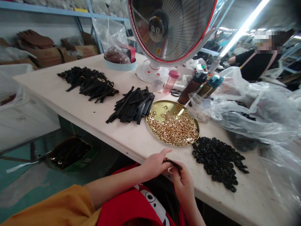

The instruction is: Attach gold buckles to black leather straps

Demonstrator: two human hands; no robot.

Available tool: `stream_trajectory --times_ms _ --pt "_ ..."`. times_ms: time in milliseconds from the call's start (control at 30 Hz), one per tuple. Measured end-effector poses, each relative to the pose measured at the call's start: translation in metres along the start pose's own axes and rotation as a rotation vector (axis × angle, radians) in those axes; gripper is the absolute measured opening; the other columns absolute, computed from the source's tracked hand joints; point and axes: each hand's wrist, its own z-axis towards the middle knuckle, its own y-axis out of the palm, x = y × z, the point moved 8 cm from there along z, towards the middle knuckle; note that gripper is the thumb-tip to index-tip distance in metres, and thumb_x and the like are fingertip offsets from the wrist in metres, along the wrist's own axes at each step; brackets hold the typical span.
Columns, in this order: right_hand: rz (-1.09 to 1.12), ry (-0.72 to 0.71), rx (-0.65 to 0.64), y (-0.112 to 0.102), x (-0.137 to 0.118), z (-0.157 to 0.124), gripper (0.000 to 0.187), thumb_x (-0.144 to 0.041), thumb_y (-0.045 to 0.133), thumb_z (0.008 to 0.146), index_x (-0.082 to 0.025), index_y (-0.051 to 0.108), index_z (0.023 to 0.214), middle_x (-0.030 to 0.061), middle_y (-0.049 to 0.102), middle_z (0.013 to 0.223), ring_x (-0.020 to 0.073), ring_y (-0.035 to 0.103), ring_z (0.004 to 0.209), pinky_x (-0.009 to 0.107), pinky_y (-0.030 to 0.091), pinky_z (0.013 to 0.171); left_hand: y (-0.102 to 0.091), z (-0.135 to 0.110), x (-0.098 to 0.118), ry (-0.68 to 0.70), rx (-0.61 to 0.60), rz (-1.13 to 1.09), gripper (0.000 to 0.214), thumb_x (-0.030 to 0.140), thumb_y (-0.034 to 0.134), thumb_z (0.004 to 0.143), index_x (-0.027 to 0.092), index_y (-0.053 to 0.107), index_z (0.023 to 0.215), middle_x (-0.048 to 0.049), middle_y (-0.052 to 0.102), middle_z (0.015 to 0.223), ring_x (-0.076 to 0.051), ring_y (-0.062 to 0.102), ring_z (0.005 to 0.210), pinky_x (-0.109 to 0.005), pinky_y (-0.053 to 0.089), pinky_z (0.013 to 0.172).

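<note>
My left hand (155, 164) and my right hand (183, 179) meet at the table's front edge, both closed on one short black strap (174, 163). The left thumb and fingers pinch its left end, with the index finger raised; the right fingers wrap the other end. Whether a small buckle sits on the strap is hidden by the fingers. Just beyond them lies a round gold tray (161, 141) with many small gold buckles (175, 130). Black looped pieces (216, 160) are heaped to the right of my right hand. Flat black strips (134, 105) lie left of the tray.
A heap of black straps with gold bits (89, 83) lies at the far left. Behind the tray stand a fan-shaped heater (152, 70), a pink bottle (171, 82) and dark bottles (191, 88). Plastic bags (254, 103) cover the right side. A person (258, 61) is in the background.
</note>
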Motion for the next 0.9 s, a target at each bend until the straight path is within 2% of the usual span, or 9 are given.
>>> stream_trajectory --times_ms 100,233,300,367,500,600,700,800,900 --pt "-0.091 -0.051 -0.068 -0.003 0.003 0.012 0.019 -0.025 0.045 0.081 -0.021 0.057 0.095 0.0068 0.062 0.091 0.0205 0.057 0.083 0.036 0.044 0.075 0.001 0.004 -0.001 0.061 -0.032 0.009 0.026 0.031 0.043 0.081 0.020 0.057 0.100 0.0002 0.061 0.079 -0.012 0.054 0.067 -0.022 0.039 0.065" --pt "-0.332 -0.029 0.115 -0.047 0.020 0.049 0.024 -0.032 0.045 0.080 -0.017 0.055 0.097 0.0081 0.062 0.088 0.0199 0.057 0.075 0.033 0.043 0.069 -0.002 0.015 -0.028 -0.156 -0.028 -0.200 0.026 0.039 0.043 0.079 0.016 0.054 0.082 0.0050 0.049 0.053 -0.008 0.043 0.044 -0.020 0.036 0.047" --pt "-0.479 -0.039 0.140 -0.060 0.028 0.071 0.027 -0.034 0.041 0.081 -0.016 0.056 0.096 0.0090 0.061 0.088 0.0199 0.056 0.075 0.033 0.042 0.068 -0.003 0.019 -0.036 -0.209 -0.013 -0.312 0.028 0.042 0.045 0.077 0.015 0.052 0.080 0.0066 0.045 0.050 -0.007 0.039 0.040 -0.019 0.033 0.043" --pt "-0.570 -0.060 0.107 -0.061 0.034 0.092 0.026 -0.035 0.042 0.081 -0.017 0.058 0.090 0.0082 0.059 0.087 0.0194 0.055 0.073 0.033 0.041 0.068 -0.003 0.021 -0.039 -0.229 -0.002 -0.381 0.029 0.043 0.045 0.076 0.015 0.050 0.080 0.0073 0.043 0.048 -0.006 0.036 0.038 -0.018 0.030 0.041" --pt "-0.623 -0.066 0.020 -0.048 0.042 0.120 0.016 -0.032 0.049 0.076 -0.021 0.060 0.075 0.0041 0.057 0.079 0.0179 0.052 0.066 0.029 0.036 0.060 -0.003 0.020 -0.038 -0.236 0.007 -0.405 0.030 0.044 0.046 0.075 0.015 0.049 0.079 0.0076 0.041 0.046 -0.005 0.033 0.037 -0.017 0.028 0.039" --pt "-0.635 -0.062 -0.020 -0.038 0.042 0.126 0.013 -0.030 0.051 0.075 -0.022 0.060 0.074 0.0026 0.057 0.074 0.0180 0.053 0.067 0.028 0.035 0.059 -0.005 0.017 -0.036 -0.223 0.012 -0.408 0.033 0.047 0.046 0.074 0.015 0.048 0.079 0.0075 0.041 0.046 -0.005 0.033 0.038 -0.018 0.028 0.039" --pt "-0.631 -0.065 -0.015 -0.039 0.040 0.120 0.016 -0.033 0.047 0.078 -0.022 0.059 0.081 0.0029 0.059 0.080 0.0175 0.054 0.072 0.027 0.037 0.063 -0.010 0.015 -0.036 -0.217 0.023 -0.406 0.035 0.049 0.046 0.074 0.014 0.048 0.079 0.0079 0.038 0.046 -0.006 0.032 0.039 -0.018 0.026 0.039" --pt "-0.647 -0.037 0.069 -0.067 0.045 0.108 0.023 -0.036 0.041 0.081 -0.021 0.058 0.086 0.0054 0.059 0.087 0.0185 0.054 0.077 0.028 0.038 0.069 -0.012 0.015 -0.039 -0.211 0.025 -0.409 0.036 0.050 0.046 0.073 0.015 0.047 0.079 0.0084 0.037 0.046 -0.005 0.030 0.039 -0.018 0.025 0.039" --pt "-0.682 0.047 0.209 -0.114 0.057 0.098 0.027 -0.035 0.039 0.079 -0.017 0.058 0.087 0.0099 0.058 0.089 0.0226 0.053 0.083 0.033 0.037 0.073 -0.012 0.018 -0.043 -0.189 0.028 -0.417 0.038 0.052 0.045 0.074 0.014 0.047 0.079 0.0083 0.037 0.046 -0.005 0.030 0.039 -0.018 0.025 0.038"
